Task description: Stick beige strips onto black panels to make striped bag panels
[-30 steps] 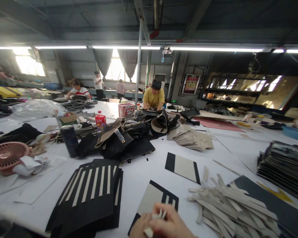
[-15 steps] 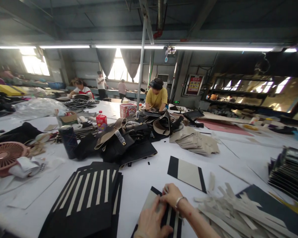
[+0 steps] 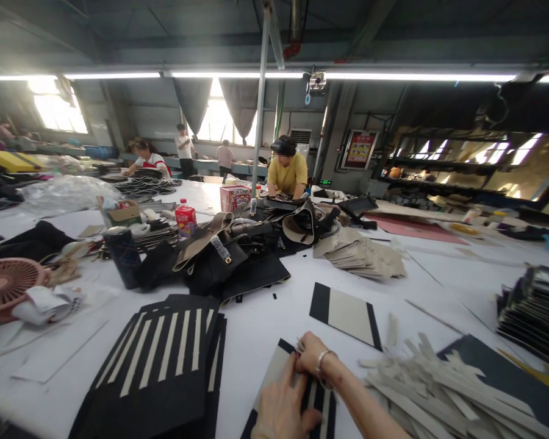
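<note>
At the front edge of the view, a black panel [image 3: 330, 421] with a wide pale section and narrow pale strips lies under both hands. My left hand [image 3: 281, 399] rests on it with the index finger stretched toward its far edge and the thumb out to the side. My right hand [image 3: 312, 356], wearing a bracelet, is closed at that far edge. A small pale strip end [image 3: 298, 344] shows at its fingertips; the rest is hidden. Left of the hands lies a stack of black panels [image 3: 160, 390], the top one bearing several parallel pale strips.
A loose pile of pale strips [image 3: 443, 390] is at right, near a black-and-pale panel [image 3: 348, 311]. Black bag pieces [image 3: 238, 262] heap mid-table beside pale sheets [image 3: 366, 253]. A dark tumbler [image 3: 122, 256] and pink fan [image 3: 9, 283] stand left. A person in yellow [image 3: 289, 171] works opposite.
My right hand has moved slightly left and its fingers have lowered at the panel's far edge. My left hand stays on the panel. The camera view has shifted a little.
</note>
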A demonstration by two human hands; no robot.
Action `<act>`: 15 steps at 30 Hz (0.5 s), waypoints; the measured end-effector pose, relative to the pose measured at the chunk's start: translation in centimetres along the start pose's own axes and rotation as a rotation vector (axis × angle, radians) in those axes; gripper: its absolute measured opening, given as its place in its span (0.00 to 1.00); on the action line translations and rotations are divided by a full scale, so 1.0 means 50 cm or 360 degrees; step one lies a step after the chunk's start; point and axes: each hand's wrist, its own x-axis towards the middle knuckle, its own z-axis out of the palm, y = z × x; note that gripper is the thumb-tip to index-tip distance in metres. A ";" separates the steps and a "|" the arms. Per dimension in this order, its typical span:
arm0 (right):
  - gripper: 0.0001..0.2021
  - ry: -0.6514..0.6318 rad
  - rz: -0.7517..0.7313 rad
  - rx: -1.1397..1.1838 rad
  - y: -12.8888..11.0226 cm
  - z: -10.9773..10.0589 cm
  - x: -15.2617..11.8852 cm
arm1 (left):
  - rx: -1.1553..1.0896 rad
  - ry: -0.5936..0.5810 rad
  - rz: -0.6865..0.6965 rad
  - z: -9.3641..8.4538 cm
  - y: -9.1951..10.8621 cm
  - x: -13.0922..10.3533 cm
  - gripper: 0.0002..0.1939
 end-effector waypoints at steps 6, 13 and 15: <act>0.03 -0.0153 -0.0167 0.0198 -0.044 -0.003 -0.094 | -0.0200 0.0162 0.0161 0.008 -0.022 -0.018 0.31; 0.04 0.0321 -0.0089 0.0202 -0.023 -0.018 -0.090 | -0.0082 0.0132 0.0306 0.031 -0.094 -0.103 0.20; 0.04 0.0345 -0.0066 0.0186 -0.020 -0.015 -0.087 | 0.0065 0.0271 0.0304 0.061 -0.111 -0.117 0.23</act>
